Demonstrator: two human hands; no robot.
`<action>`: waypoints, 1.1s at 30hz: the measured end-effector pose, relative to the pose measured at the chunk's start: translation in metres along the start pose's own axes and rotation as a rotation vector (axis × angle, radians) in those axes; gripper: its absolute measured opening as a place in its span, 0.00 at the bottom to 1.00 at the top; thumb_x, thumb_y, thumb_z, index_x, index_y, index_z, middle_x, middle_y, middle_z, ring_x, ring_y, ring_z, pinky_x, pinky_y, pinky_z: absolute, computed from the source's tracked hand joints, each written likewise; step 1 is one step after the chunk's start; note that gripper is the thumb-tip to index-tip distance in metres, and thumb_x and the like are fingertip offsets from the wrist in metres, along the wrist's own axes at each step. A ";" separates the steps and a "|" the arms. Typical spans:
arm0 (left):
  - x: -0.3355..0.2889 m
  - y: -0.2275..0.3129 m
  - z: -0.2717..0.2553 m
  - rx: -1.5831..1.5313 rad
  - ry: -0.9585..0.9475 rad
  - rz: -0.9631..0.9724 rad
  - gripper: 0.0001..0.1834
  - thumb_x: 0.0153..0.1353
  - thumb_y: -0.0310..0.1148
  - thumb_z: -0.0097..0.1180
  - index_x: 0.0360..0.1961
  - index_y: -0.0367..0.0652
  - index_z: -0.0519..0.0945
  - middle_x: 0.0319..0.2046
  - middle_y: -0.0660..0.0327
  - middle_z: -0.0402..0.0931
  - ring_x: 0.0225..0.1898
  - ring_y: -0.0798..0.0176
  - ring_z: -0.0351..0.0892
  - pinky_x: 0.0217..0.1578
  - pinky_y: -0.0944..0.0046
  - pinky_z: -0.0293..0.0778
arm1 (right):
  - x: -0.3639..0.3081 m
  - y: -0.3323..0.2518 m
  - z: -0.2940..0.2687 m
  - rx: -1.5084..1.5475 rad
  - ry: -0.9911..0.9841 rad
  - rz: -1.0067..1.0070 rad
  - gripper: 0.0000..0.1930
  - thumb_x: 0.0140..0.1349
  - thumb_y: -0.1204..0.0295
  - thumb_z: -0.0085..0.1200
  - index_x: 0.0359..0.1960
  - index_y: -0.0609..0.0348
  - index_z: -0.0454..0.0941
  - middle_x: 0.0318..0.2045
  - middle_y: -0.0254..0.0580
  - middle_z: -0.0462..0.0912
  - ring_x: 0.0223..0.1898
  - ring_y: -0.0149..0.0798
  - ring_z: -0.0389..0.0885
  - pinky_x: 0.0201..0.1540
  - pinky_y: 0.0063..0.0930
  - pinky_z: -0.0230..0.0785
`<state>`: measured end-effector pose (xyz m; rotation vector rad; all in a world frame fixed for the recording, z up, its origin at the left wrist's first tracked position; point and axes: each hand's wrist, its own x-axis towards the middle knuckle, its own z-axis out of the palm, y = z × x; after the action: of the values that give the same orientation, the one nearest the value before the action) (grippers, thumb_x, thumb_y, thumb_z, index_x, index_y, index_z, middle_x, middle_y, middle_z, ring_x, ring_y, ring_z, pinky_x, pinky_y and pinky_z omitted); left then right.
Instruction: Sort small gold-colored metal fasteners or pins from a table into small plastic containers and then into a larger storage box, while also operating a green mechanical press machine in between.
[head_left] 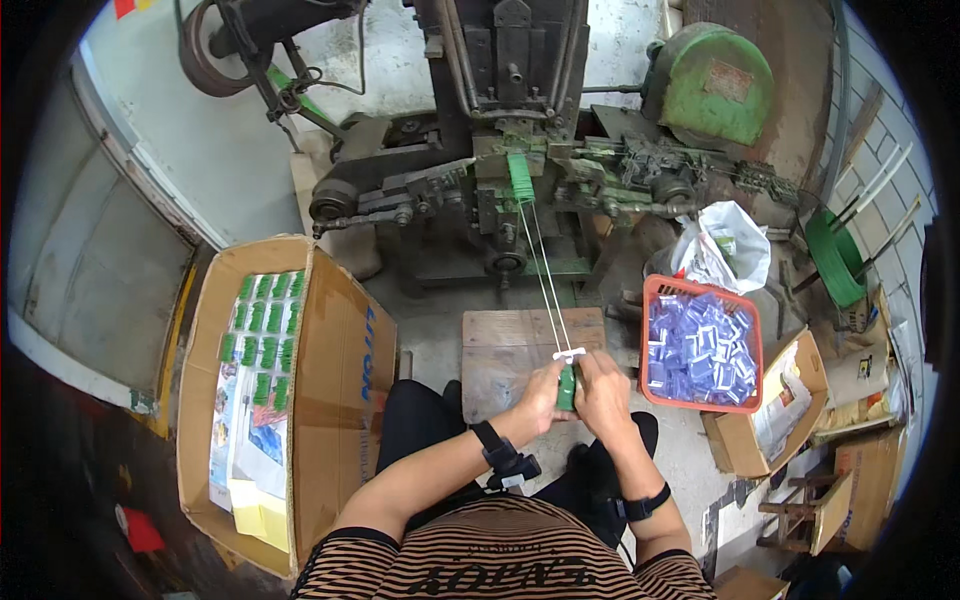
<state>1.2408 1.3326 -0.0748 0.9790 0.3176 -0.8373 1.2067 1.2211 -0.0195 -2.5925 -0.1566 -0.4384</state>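
Note:
In front of my knees, my left hand (540, 396) and my right hand (604, 396) are closed around a small green bundle (567, 388), one on each side. I cannot make out what its pieces are. A white tie-like piece (569, 355) lies across its far end, by my fingertips. From there two thin pale rods or cords (545, 272) run away from me to the machine. At their far end a stack of thin green pieces (520, 178) sits at the middle of the dark machine (507, 130). My fingers hide part of the bundle.
A cardboard box (340, 400) at left contains green bundles (262, 318) in rows. Below my hands is a wooden board (490, 345). A red basket (646, 385) of clear bluish plastic pieces (700, 345) stands at right, near a white bag (735, 240) and an open carton (740, 455).

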 end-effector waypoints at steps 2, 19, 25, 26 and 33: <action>-0.017 -0.007 0.003 0.020 0.023 0.005 0.19 0.66 0.49 0.38 0.40 0.45 0.72 0.28 0.61 0.76 0.24 0.63 0.79 0.17 0.61 0.77 | -0.013 -0.008 -0.009 -0.010 -0.001 -0.013 0.10 0.40 0.82 0.51 0.29 0.62 0.72 0.30 0.52 0.75 0.34 0.55 0.75 0.34 0.44 0.69; -0.276 0.218 -0.136 1.202 0.634 0.876 0.17 0.58 0.41 0.58 0.28 0.35 0.76 0.17 0.65 0.70 0.20 0.73 0.67 0.21 0.68 0.66 | -0.047 0.083 0.055 -0.108 -0.098 0.365 0.09 0.56 0.70 0.54 0.34 0.62 0.78 0.31 0.56 0.81 0.36 0.56 0.79 0.39 0.43 0.70; -0.320 0.208 -0.332 0.950 1.159 0.629 0.17 0.54 0.41 0.61 0.20 0.36 0.80 0.13 0.65 0.71 0.16 0.74 0.66 0.17 0.67 0.63 | -0.038 0.099 0.114 -0.246 -0.262 0.464 0.14 0.52 0.66 0.58 0.30 0.67 0.78 0.27 0.61 0.79 0.33 0.60 0.79 0.37 0.49 0.70; -0.318 0.200 -0.352 0.944 1.166 0.630 0.17 0.54 0.41 0.61 0.20 0.36 0.80 0.13 0.65 0.71 0.16 0.74 0.66 0.17 0.67 0.63 | -0.036 0.103 0.120 -0.246 -0.264 0.455 0.14 0.52 0.66 0.58 0.30 0.67 0.78 0.27 0.61 0.79 0.33 0.60 0.79 0.37 0.49 0.70; -0.273 0.162 -0.416 0.856 1.410 0.364 0.10 0.55 0.30 0.51 0.28 0.36 0.81 0.24 0.47 0.78 0.30 0.55 0.80 0.32 0.59 0.73 | -0.038 0.136 0.135 -0.373 -0.027 0.354 0.07 0.47 0.72 0.57 0.24 0.63 0.78 0.23 0.55 0.79 0.28 0.57 0.78 0.32 0.47 0.69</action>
<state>1.2338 1.8548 -0.0437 2.2753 0.9696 0.2538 1.2348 1.1687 -0.2055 -2.9058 0.4081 -0.3247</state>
